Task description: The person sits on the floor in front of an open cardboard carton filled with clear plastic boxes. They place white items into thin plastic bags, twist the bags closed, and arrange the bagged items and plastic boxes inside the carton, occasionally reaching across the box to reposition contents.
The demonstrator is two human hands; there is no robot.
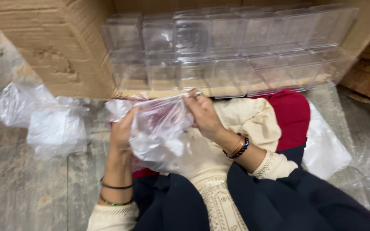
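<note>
The grip of both hands is closed on a clear plastic bag [157, 130] over the lap: the left hand [122, 133] clasps its edge at nine o'clock, and the right hand [203, 113] pinches its top at two o'clock. The bag is crumpled, its long axis running roughly from ten o'clock to four o'clock. At twelve o'clock an open cardboard box [61, 47] lies on its side, packed with two rows of clear square plastic containers [223, 47]. More crumpled plastic bags [52, 124] lie at nine o'clock on the grey stone floor [22, 188]. A white bag [326, 149] lies at three o'clock.
</note>
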